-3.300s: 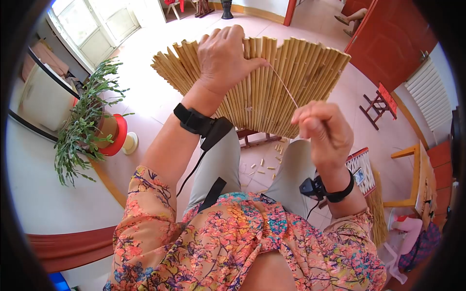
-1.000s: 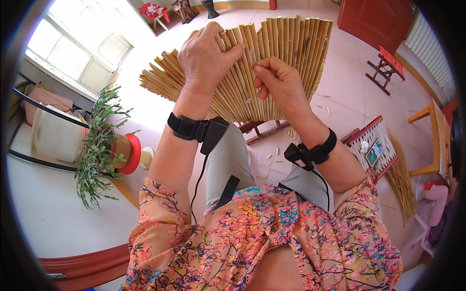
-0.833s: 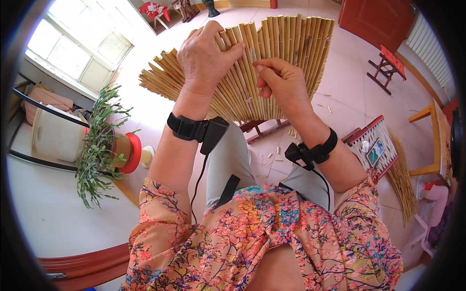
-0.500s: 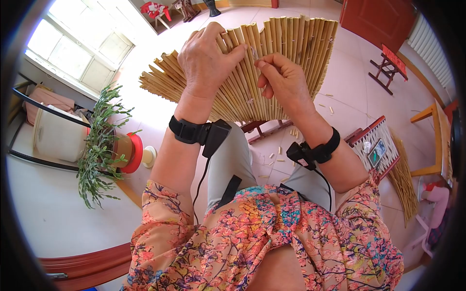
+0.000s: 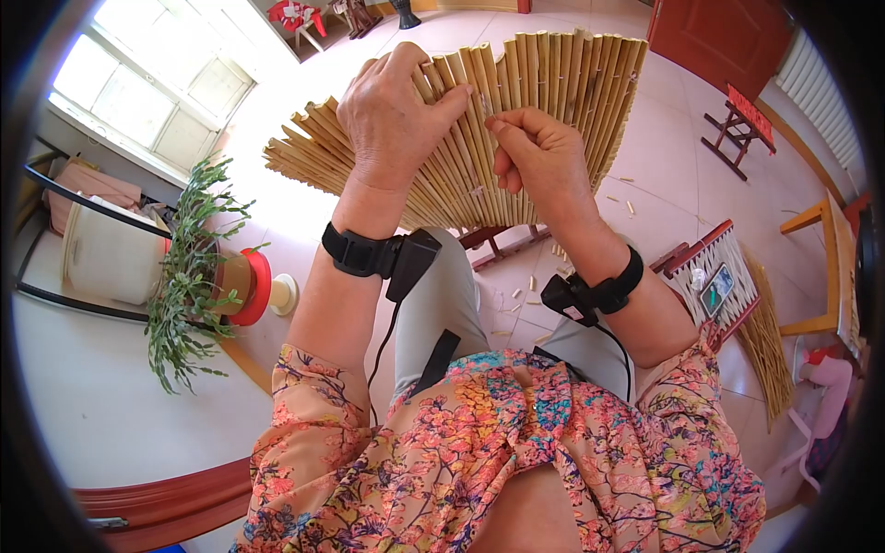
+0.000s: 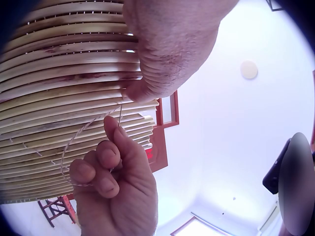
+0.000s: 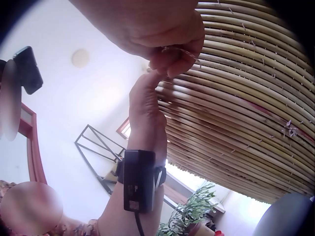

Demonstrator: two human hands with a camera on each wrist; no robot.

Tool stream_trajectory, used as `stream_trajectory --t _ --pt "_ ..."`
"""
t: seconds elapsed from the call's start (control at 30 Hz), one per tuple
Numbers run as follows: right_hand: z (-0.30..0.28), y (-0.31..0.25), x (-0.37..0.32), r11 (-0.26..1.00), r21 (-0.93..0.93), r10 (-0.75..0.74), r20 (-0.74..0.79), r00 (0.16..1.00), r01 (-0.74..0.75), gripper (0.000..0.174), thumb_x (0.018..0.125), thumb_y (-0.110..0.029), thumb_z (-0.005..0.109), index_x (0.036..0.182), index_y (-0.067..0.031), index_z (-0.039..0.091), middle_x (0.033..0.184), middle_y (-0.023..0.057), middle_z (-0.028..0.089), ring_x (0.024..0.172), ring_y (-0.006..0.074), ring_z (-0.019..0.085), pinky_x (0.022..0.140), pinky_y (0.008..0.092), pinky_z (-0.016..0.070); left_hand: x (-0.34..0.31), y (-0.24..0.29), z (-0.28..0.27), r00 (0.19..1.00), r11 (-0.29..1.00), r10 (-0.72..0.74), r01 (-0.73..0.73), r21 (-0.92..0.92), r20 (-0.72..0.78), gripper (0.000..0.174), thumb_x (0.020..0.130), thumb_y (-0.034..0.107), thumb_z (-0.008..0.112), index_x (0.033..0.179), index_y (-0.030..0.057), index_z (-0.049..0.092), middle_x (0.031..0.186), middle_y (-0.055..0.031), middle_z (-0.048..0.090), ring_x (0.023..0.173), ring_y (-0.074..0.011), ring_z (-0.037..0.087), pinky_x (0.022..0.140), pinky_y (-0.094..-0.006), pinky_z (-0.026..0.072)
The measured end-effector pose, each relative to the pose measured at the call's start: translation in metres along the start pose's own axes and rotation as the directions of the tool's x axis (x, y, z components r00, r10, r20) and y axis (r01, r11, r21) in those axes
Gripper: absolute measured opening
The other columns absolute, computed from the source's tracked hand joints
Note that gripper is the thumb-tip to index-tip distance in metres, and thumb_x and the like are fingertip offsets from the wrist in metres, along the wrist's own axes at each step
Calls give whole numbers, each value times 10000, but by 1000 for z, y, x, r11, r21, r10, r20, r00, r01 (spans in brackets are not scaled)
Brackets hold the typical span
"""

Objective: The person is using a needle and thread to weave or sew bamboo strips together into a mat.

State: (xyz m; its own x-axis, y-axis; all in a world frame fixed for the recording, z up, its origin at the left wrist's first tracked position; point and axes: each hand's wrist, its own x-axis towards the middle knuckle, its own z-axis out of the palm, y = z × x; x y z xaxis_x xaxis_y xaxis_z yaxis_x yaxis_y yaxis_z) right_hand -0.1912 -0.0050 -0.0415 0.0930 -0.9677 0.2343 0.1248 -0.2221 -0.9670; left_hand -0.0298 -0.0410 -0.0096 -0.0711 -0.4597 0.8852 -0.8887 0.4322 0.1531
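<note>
A fan-shaped mat of straw-coloured stalks point(image 5: 562, 83), sewn side by side, stands upright before the person. The left hand point(image 5: 387, 120) grips its upper edge, thumb on the near face, other fingers over the top and partly hidden. Close beside that thumb, the right hand point(image 5: 544, 157) pinches a thin sewing needle point(image 6: 120, 114) between thumb and forefinger. The needle's far end meets the stalks just under the left thumb in the left wrist view. A pale twisted thread point(image 6: 63, 157) loops loosely round the right fingers. Short rows of stitches cross the stalks.
Short stalk pieces point(image 5: 516, 293) lie on the tiled floor. At right stand a woven-topped stool point(image 5: 687, 276) bearing a phone point(image 5: 716, 290), a bundle of long straw point(image 5: 767, 346) and a wooden table point(image 5: 830, 267). A potted plant point(image 5: 189, 286) stands at left.
The right hand, earlier drawing the thread taut at lower right, has come up and left to the left thumb. Over the last second it shifts only slightly. The left hand keeps its grip.
</note>
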Motion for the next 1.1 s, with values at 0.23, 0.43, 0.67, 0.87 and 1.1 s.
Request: stream_trajectory --t 0.23,0.43,0.67,0.87,1.1 --pt "1 -2 -1 999 19 31 0 1000 -31 155 890 -130 582 881 17 632 559 36 561 422 69 478 392 215 374 -4 3 -4 1000 1000 9 -10 -15 -11 369 599 311 792 803 88 579 681 -81 606 708 -276 610 620 -399 465" --pt "-6 -12 -13 963 190 176 83 981 -189 121 877 -115 594 865 4 607 536 37 527 393 79 413 373 221 328 -18 18 -20 999 997 49 -49 -52 -3 296 653 239 758 828 82 578 712 -77 607 728 -275 604 634 -393 463" --pt "-11 -19 -46 949 113 268 199 943 -294 122 904 -123 554 949 -11 539 560 33 532 417 74 415 396 214 333 -26 32 -67 957 994 46 -14 -112 286 258 723 206 716 874 58 568 742 -98 607 740 -297 603 637 -404 462" --pt "0 -14 -80 963 8 263 187 947 -269 125 936 -156 523 955 -32 516 577 20 525 468 58 439 427 203 346 -7 31 -102 702 992 110 -32 -123 704 453 754 344 728 1107 85 611 852 -147 631 758 -314 618 670 -364 479" --pt "-3 16 -113 957 97 228 324 918 -272 75 961 -109 497 958 -34 493 647 3 518 513 44 455 449 196 354 -35 24 -97 463 974 225 -132 -185 857 316 791 267 680 1020 54 637 831 -113 632 755 -304 595 670 -387 471"
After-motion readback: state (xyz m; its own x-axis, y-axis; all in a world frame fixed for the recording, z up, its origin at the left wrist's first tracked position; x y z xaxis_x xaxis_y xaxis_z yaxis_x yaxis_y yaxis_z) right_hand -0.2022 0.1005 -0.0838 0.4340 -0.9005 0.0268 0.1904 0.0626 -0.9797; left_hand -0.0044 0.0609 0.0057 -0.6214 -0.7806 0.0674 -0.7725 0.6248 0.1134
